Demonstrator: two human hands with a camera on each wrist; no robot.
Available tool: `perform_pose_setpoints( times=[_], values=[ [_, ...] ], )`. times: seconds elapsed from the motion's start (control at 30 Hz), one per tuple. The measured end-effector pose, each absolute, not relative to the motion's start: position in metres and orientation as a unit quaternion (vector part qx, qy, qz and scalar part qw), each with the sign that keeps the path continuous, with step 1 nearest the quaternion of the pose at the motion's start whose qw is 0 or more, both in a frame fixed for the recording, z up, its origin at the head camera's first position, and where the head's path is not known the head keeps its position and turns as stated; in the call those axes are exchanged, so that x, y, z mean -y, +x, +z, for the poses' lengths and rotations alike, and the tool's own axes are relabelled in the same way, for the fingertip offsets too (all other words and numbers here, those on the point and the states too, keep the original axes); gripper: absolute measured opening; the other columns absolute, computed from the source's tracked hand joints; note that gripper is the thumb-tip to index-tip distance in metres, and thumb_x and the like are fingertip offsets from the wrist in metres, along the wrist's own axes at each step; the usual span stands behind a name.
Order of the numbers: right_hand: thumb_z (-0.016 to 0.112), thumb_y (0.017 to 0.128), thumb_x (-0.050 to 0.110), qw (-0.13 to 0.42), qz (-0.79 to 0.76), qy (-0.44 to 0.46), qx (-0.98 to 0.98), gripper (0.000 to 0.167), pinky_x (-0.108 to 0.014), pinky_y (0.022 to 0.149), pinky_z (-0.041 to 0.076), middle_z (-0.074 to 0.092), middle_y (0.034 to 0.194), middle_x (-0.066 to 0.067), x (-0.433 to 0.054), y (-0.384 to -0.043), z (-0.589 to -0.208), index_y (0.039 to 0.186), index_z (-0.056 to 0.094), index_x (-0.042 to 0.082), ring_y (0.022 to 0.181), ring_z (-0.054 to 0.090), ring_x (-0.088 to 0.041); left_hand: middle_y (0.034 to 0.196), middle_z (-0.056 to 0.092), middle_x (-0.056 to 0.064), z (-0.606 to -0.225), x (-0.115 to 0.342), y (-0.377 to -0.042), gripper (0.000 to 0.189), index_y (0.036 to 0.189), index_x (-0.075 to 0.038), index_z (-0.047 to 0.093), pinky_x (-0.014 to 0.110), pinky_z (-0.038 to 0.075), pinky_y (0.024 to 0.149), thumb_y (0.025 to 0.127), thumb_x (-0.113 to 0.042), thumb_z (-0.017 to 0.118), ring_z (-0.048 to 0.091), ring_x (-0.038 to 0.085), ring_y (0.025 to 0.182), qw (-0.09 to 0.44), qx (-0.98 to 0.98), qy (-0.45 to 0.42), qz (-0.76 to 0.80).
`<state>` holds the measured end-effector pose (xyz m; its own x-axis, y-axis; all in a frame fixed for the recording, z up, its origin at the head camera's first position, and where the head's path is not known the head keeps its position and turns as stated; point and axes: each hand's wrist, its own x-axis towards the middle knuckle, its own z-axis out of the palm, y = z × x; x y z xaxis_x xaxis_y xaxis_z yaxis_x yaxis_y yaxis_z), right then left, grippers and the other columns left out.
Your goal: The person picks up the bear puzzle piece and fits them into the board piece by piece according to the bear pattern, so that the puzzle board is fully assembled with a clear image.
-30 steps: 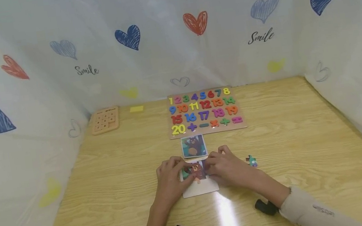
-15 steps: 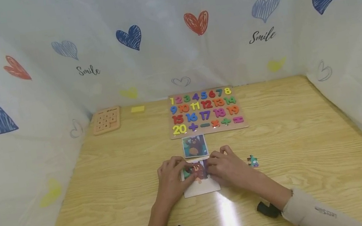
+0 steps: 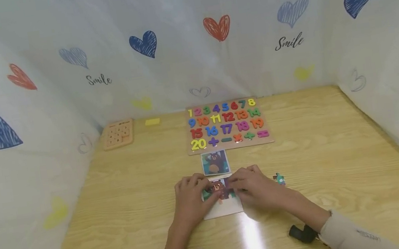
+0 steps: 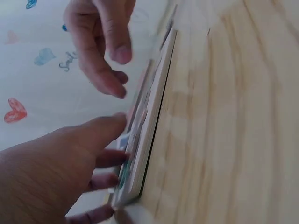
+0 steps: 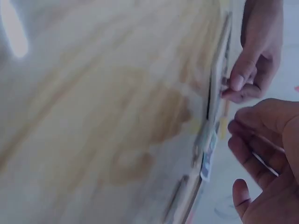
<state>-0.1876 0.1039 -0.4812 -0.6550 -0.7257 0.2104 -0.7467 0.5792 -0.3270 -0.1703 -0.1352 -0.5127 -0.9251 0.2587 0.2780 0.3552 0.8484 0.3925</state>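
Observation:
A square jigsaw puzzle (image 3: 223,210) lies flat on the table, its upper part filled with pieces picturing a brown bear and its lower part bare white. My left hand (image 3: 190,198) rests its thumb and fingertips on the puzzle's left side. Just above the right side is my right hand (image 3: 258,186), its fingers loosely bent; in the right wrist view, nothing shows between the fingers of the right hand (image 5: 266,149). A bear picture card (image 3: 215,163) lies directly beyond the puzzle. Partly behind my right hand sits a loose teal puzzle piece (image 3: 279,179).
Behind the card lies a wooden number board (image 3: 228,124) with colourful numerals and signs. A small wooden number-tile puzzle (image 3: 118,134) and a yellow paper slip (image 3: 152,122) are at the back left. A white curtain (image 3: 184,67) with printed hearts encloses the table.
My right hand has lifted off the puzzle's right edge and shifted slightly right, its fingers loosening. More of the pieces there now shows. My left hand has stayed on the puzzle.

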Motion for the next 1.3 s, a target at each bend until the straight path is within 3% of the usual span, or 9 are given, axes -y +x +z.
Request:
perform_pose_setpoints(
  times=[0.13, 0.3, 0.7, 0.87, 1.0, 1.13, 1.3],
  values=[
    [0.069, 0.093, 0.014, 0.048, 0.204, 0.388, 0.898, 0.020, -0.043, 0.090, 0.038, 0.067, 0.118, 0.000, -0.117, -0.192, -0.476, 0.112, 0.075, 0.011, 0.114, 0.058, -0.020, 0.110, 0.061, -0.005, -0.512, 0.127, -0.169, 0.036, 0.085, -0.025, 0.066, 0.056, 0.029, 0.100, 0.082, -0.060, 0.073, 0.051, 0.026, 0.107, 0.129, 0.958, -0.132, -0.218],
    [0.076, 0.088, 0.022, 0.062, 0.191, 0.376, 0.905, 0.024, -0.041, 0.087, 0.037, 0.068, 0.113, 0.000, -0.129, -0.195, -0.478, 0.111, 0.074, 0.013, 0.109, 0.059, -0.020, 0.112, 0.062, -0.003, -0.512, 0.124, -0.168, 0.044, 0.086, -0.022, 0.064, 0.054, 0.031, 0.099, 0.075, -0.061, 0.079, 0.050, 0.029, 0.110, 0.134, 0.962, -0.107, -0.213],
    [0.079, 0.083, 0.014, 0.050, 0.203, 0.374, 0.904, 0.022, -0.038, 0.082, 0.036, 0.068, 0.098, 0.001, -0.120, -0.195, -0.488, 0.103, 0.073, 0.010, 0.096, 0.059, -0.019, 0.113, 0.060, -0.004, -0.514, 0.123, -0.167, 0.040, 0.090, -0.022, 0.067, 0.053, 0.032, 0.099, 0.076, -0.056, 0.082, 0.047, 0.028, 0.111, 0.118, 0.957, -0.083, -0.251],
    [0.077, 0.077, 0.009, 0.070, 0.197, 0.374, 0.903, 0.021, -0.034, 0.079, 0.035, 0.064, 0.090, 0.003, -0.117, -0.195, -0.493, 0.096, 0.069, 0.010, 0.087, 0.053, -0.016, 0.115, 0.060, -0.002, -0.518, 0.125, -0.168, 0.027, 0.086, -0.022, 0.065, 0.055, 0.034, 0.095, 0.082, -0.043, 0.082, 0.047, 0.030, 0.112, 0.123, 0.952, -0.099, -0.262],
    [0.077, 0.073, 0.008, 0.096, 0.192, 0.382, 0.899, 0.022, -0.034, 0.077, 0.035, 0.064, 0.088, 0.002, -0.118, -0.193, -0.494, 0.094, 0.069, 0.009, 0.085, 0.053, -0.017, 0.120, 0.060, -0.004, -0.520, 0.138, -0.170, 0.008, 0.094, -0.024, 0.069, 0.055, 0.034, 0.095, 0.090, -0.027, 0.076, 0.047, 0.029, 0.115, 0.097, 0.941, -0.142, -0.290],
    [0.078, 0.072, 0.007, 0.114, 0.196, 0.384, 0.895, 0.021, -0.034, 0.076, 0.035, 0.064, 0.086, 0.003, -0.121, -0.190, -0.493, 0.090, 0.068, 0.010, 0.086, 0.054, -0.017, 0.124, 0.060, -0.006, -0.520, 0.155, -0.175, 0.018, 0.106, -0.025, 0.074, 0.055, 0.033, 0.097, 0.093, -0.014, 0.071, 0.047, 0.027, 0.118, 0.065, 0.924, -0.199, -0.321],
    [0.079, 0.073, 0.008, 0.110, 0.217, 0.385, 0.891, 0.022, -0.033, 0.076, 0.033, 0.065, 0.087, 0.003, -0.126, -0.187, -0.491, 0.093, 0.069, 0.010, 0.087, 0.054, -0.015, 0.127, 0.059, -0.002, -0.519, 0.162, -0.179, 0.021, 0.112, -0.023, 0.075, 0.055, 0.033, 0.097, 0.095, -0.013, 0.068, 0.047, 0.028, 0.121, 0.046, 0.909, -0.236, -0.339]
  ],
)
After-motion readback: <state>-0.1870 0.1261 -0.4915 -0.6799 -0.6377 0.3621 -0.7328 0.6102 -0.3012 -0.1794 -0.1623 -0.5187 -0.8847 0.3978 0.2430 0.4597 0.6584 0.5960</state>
